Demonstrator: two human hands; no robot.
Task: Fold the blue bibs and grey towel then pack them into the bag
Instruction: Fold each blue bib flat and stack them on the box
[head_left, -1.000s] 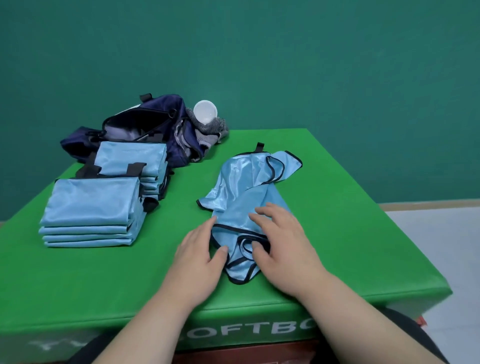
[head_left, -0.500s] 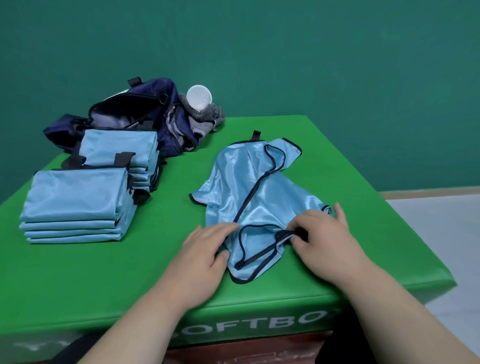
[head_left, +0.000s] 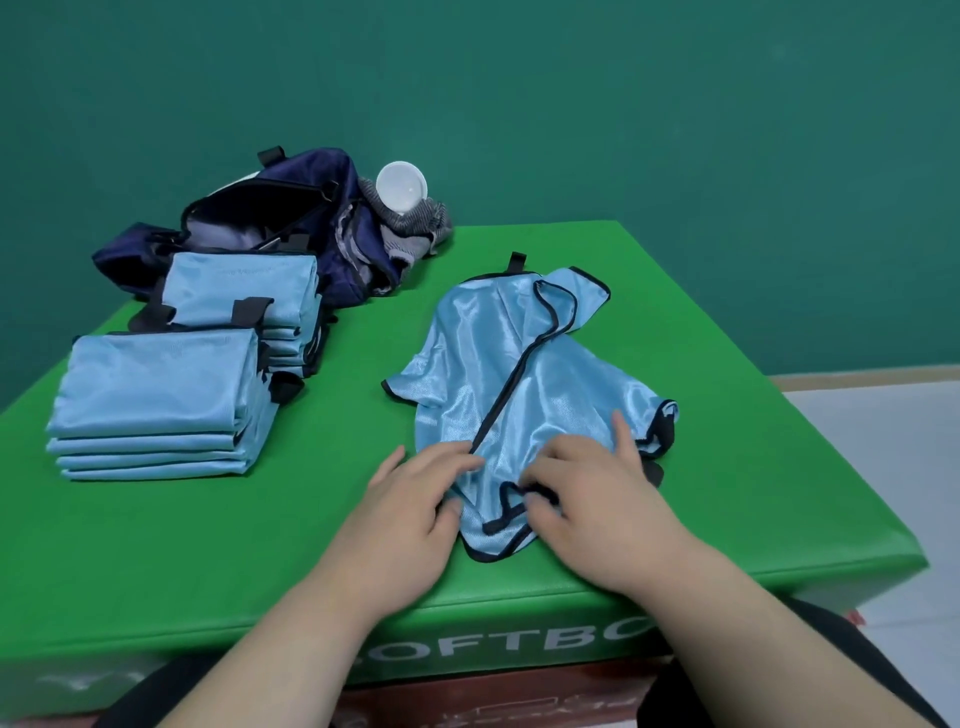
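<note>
A crumpled shiny blue bib (head_left: 519, 374) with black trim lies spread on the green mat, in front of me. My left hand (head_left: 410, 514) rests on its near left edge with fingers laid fairly flat. My right hand (head_left: 608, 514) sits on the near right part, its fingertips curled onto the black trim. Two stacks of folded blue bibs stand at the left, a near stack (head_left: 156, 400) and a far stack (head_left: 244, 291). Behind them the dark navy bag (head_left: 270, 218) lies open. The grey towel (head_left: 415, 228) is bunched beside the bag.
The green padded mat (head_left: 208, 545) is a raised block with edges close in front and to the right, and floor (head_left: 883, 467) beyond on the right. A white round cup (head_left: 401, 187) sits on the grey towel. A green wall stands behind.
My right hand pulled the bib's near part out to the right, then came back toward the middle onto the black trim. The bib now lies wider. My left hand stayed at the near left edge.
</note>
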